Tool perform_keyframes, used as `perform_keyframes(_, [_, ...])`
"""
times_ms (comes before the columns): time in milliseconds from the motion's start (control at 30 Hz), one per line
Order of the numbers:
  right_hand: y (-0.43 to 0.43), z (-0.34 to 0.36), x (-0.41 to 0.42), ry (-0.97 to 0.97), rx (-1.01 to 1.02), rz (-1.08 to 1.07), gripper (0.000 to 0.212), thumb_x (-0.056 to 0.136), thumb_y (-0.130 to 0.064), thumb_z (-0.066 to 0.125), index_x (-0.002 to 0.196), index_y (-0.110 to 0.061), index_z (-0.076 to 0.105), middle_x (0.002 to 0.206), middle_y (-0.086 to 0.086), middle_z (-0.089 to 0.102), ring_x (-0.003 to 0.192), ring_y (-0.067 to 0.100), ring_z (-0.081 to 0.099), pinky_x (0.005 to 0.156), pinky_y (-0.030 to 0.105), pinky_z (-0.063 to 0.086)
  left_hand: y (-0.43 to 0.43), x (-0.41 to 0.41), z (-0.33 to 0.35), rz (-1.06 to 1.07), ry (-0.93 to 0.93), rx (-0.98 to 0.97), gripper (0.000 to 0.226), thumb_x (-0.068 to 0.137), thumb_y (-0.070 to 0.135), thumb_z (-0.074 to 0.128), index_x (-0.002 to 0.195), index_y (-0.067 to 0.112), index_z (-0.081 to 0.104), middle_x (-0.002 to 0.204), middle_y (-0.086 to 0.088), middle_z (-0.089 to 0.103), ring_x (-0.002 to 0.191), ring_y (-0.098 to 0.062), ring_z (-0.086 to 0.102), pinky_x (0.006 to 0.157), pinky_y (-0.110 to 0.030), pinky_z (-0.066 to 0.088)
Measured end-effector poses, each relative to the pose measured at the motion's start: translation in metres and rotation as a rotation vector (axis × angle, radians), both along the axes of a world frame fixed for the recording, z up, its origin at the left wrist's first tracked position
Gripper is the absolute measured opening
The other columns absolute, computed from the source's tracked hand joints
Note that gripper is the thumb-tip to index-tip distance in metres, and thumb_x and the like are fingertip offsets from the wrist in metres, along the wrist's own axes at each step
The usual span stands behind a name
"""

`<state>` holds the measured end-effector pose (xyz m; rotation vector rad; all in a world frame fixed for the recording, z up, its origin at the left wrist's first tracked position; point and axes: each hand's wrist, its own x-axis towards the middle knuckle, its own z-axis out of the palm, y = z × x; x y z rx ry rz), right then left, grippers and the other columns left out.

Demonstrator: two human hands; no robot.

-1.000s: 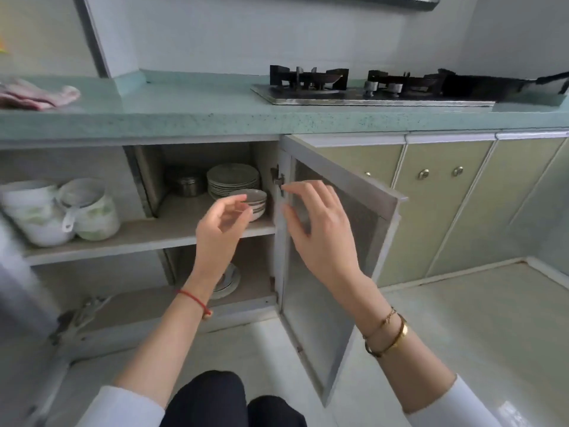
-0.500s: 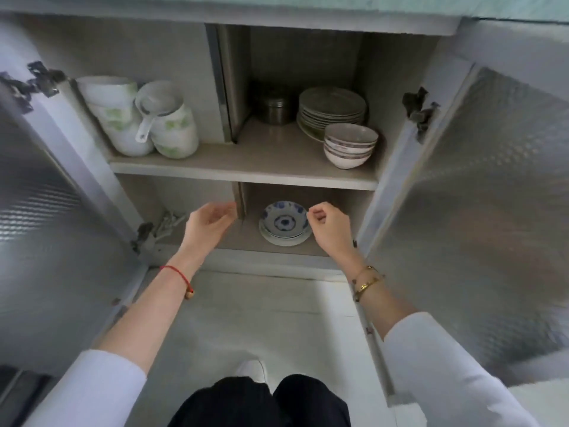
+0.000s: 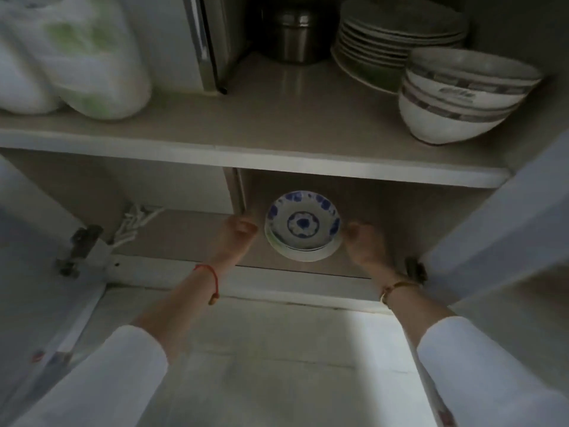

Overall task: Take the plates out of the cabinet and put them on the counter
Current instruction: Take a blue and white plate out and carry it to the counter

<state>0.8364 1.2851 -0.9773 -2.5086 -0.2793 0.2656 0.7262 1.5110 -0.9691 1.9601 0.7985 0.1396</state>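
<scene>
A small stack of blue-patterned white plates (image 3: 303, 226) rests on the lower cabinet shelf (image 3: 184, 235). My left hand (image 3: 238, 235) is just left of the stack, fingers loosely curled, with a thin gap to the rim. On the stack's right side, my right hand (image 3: 365, 245) has its curled fingertips at the rim; the dim light hides whether they grip it. A taller stack of grey plates (image 3: 397, 35) stands at the back right of the upper shelf (image 3: 277, 124).
Stacked bowls (image 3: 462, 97) sit in front of the grey plates. A steel canister (image 3: 292, 32) stands at the back. White and green cups (image 3: 77, 57) fill the upper left. A vertical divider (image 3: 235, 189) is close behind my left hand. Open doors flank both sides.
My view has dropped and moved close into the cabinet. Both hands have reached onto the lower shelf and closed in on either side of the blue-patterned plates.
</scene>
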Motion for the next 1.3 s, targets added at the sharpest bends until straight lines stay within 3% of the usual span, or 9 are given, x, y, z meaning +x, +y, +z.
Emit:
perform_keyframes(200, [0.028, -0.038, 0.032, -0.004, 0.016, -0.086, 0.036, 0.096, -0.022, 0.055, 0.120, 0.003, 0.062, 0.123, 0.023, 0.065, 0.115, 0.038, 0.059, 0.085, 0.033, 0.044, 0.008, 0.048, -0.034, -0.082, 0.048, 0.168, 0.027, 0.091, 0.018, 0.064, 0.115, 0.006, 0.069, 0.113, -0.018, 0.072, 0.109, -0.034, 0.065, 0.085, -0.031, 0.047])
perform_keyframes(400, [0.035, -0.056, 0.037, -0.054, -0.043, -0.073, 0.032, 0.091, -0.016, 0.062, 0.118, 0.001, 0.060, 0.122, 0.022, 0.064, 0.115, 0.035, 0.057, 0.066, 0.019, 0.025, 0.004, 0.066, -0.050, -0.199, 0.103, 0.225, 0.031, 0.086, 0.011, 0.066, 0.116, 0.007, 0.071, 0.117, -0.015, 0.072, 0.111, -0.030, 0.065, 0.083, -0.023, 0.045])
perform_keyframes(533, [0.037, -0.053, 0.036, -0.074, -0.061, -0.057, 0.032, 0.092, -0.012, 0.059, 0.121, 0.000, 0.060, 0.125, 0.020, 0.063, 0.118, 0.033, 0.055, 0.086, 0.028, 0.041, 0.003, 0.067, -0.054, -0.208, 0.057, 0.263, 0.036, 0.083, 0.005, 0.066, 0.119, 0.007, 0.070, 0.120, -0.016, 0.071, 0.116, -0.031, 0.063, 0.090, -0.025, 0.045])
perform_keyframes(667, [0.036, -0.048, 0.032, -0.071, -0.033, -0.090, 0.028, 0.090, -0.007, 0.059, 0.117, 0.001, 0.061, 0.119, 0.021, 0.065, 0.118, 0.036, 0.055, 0.085, 0.032, 0.043, -0.001, 0.063, -0.057, -0.158, 0.007, 0.209, 0.025, 0.082, 0.004, 0.065, 0.105, 0.006, 0.076, 0.107, -0.014, 0.076, 0.101, -0.026, 0.069, 0.081, -0.024, 0.049])
perform_keyframes(833, [0.032, -0.033, 0.017, -0.048, 0.121, -0.151, 0.032, 0.086, -0.005, 0.061, 0.118, -0.002, 0.058, 0.116, 0.019, 0.065, 0.115, 0.036, 0.057, 0.081, 0.035, 0.047, -0.004, 0.044, -0.054, -0.047, -0.111, 0.013, 0.016, 0.077, 0.009, 0.077, 0.083, 0.022, 0.071, 0.076, 0.015, 0.066, 0.070, 0.007, 0.053, 0.055, 0.006, 0.036])
perform_keyframes(900, [0.031, -0.026, 0.004, -0.031, 0.204, -0.162, 0.029, 0.086, -0.004, 0.062, 0.114, -0.004, 0.057, 0.115, 0.017, 0.065, 0.109, 0.033, 0.061, 0.077, 0.033, 0.050, -0.007, 0.029, -0.043, -0.011, -0.156, -0.046, 0.024, 0.074, 0.012, 0.082, 0.072, 0.029, 0.065, 0.071, 0.024, 0.063, 0.071, 0.010, 0.055, 0.055, 0.002, 0.041])
perform_keyframes(1033, [0.027, -0.004, -0.033, -0.011, 0.367, -0.223, 0.021, 0.087, -0.006, 0.063, 0.104, -0.014, 0.053, 0.100, 0.002, 0.062, 0.087, 0.016, 0.058, 0.049, 0.003, 0.039, -0.017, -0.008, -0.012, 0.081, -0.221, -0.095, 0.038, 0.072, 0.008, 0.083, 0.076, 0.034, 0.056, 0.078, 0.026, 0.059, 0.075, 0.007, 0.056, 0.064, -0.017, 0.049])
perform_keyframes(1133, [0.019, 0.026, -0.072, -0.005, 0.425, -0.295, 0.026, 0.087, -0.001, 0.058, 0.111, -0.011, 0.053, 0.091, -0.004, 0.058, 0.083, 0.013, 0.055, 0.051, 0.002, 0.039, -0.026, -0.043, 0.023, 0.105, -0.170, -0.108, 0.035, 0.077, 0.007, 0.079, 0.102, 0.020, 0.057, 0.088, 0.017, 0.061, 0.076, 0.001, 0.059, 0.057, -0.014, 0.049])
perform_keyframes(1300, [-0.003, 0.100, -0.148, 0.074, 0.487, -0.350, 0.024, 0.088, 0.000, 0.058, 0.107, -0.015, 0.052, 0.096, -0.001, 0.061, 0.085, 0.018, 0.060, 0.059, 0.011, 0.044, -0.049, -0.111, 0.103, 0.108, -0.084, -0.056, 0.040, 0.079, -0.001, 0.073, 0.111, 0.016, 0.056, 0.105, 0.004, 0.063, 0.078, -0.008, 0.060, 0.062, -0.015, 0.047])
